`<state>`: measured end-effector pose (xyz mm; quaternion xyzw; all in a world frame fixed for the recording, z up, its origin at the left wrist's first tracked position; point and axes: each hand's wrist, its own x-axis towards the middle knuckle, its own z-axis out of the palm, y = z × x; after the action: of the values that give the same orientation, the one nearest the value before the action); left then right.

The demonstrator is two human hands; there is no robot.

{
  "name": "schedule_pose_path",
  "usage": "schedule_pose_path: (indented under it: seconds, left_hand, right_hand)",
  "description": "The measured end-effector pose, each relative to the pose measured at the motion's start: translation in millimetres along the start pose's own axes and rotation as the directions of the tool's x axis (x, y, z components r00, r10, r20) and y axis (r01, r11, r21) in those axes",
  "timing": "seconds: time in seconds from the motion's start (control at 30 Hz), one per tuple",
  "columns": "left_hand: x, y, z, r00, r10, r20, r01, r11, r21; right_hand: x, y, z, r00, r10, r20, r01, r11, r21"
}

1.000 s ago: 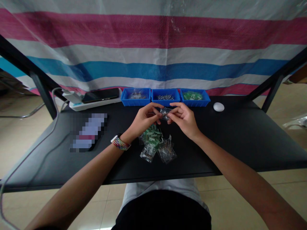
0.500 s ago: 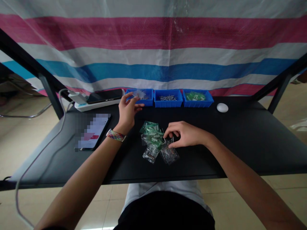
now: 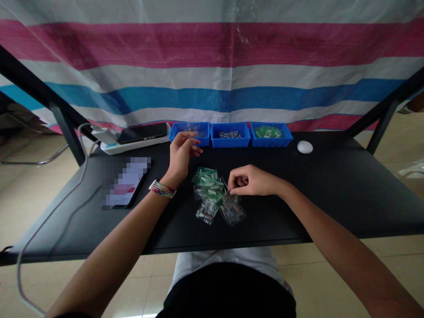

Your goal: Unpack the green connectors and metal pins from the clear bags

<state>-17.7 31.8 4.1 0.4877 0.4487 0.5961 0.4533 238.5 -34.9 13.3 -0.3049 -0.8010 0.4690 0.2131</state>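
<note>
My left hand (image 3: 183, 154) hovers at the front edge of the left blue bin (image 3: 206, 138), its fingers loosely apart and holding nothing that I can see. Clear plastic packets (image 3: 192, 128) lie in that bin, partly hidden by the hand. On the black table is a pile of small bags with green-and-white contents (image 3: 212, 182). Two clear bags with thin metal pieces lie at its near side, a left one (image 3: 207, 212) and a right one (image 3: 233, 211). My right hand (image 3: 255, 181) is closed in a pinch just above the right one; what its fingertips grip is too small to tell.
The middle blue bin (image 3: 231, 142) holds metal screws or pins, the right blue bin (image 3: 271, 142) green packets. A white oval object (image 3: 304, 147) sits to the right. At left are a phone (image 3: 130, 185), a white power strip (image 3: 139, 143) with another phone (image 3: 142, 132), and a cable (image 3: 62, 216).
The clear packet at my left fingers is no longer at them, and that hand has drawn back slightly toward me. My right hand's fingers have closed together and lifted a little off the bags.
</note>
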Motion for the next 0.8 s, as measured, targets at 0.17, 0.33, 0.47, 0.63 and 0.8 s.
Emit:
schedule_pose_path:
  seconds: [0.17, 0.33, 0.47, 0.63, 0.8]
  left_hand:
    - [-15, 12, 7.4, 0.946, 0.085, 0.312, -0.13, 0.984, 0.125]
    - [-29, 22, 14.2, 0.79, -0.029, 0.613, -0.119, 0.973, 0.199]
    - [-37, 22, 19.4, 0.734, -0.094, 0.673, -0.093, 0.967, 0.237]
    - [-39, 16, 21.8, 0.715, -0.107, 0.691, -0.082, 0.969, 0.235]
    - [-37, 16, 22.2, 0.755, -0.075, 0.652, -0.035, 0.987, 0.154]
  right_hand:
    - [2, -3, -5, 0.991, 0.068, -0.112, -0.035, 0.959, 0.28]
    - [8, 3, -5, 0.912, 0.169, -0.374, -0.011, 0.921, 0.39]
    - [11, 7, -4, 0.848, 0.157, -0.506, 0.05, 0.927, 0.371]
    - [12, 9, -2, 0.829, 0.174, -0.531, 0.06, 0.917, 0.395]
    - [11, 8, 0, 0.851, 0.211, -0.482, 0.049, 0.881, 0.471]
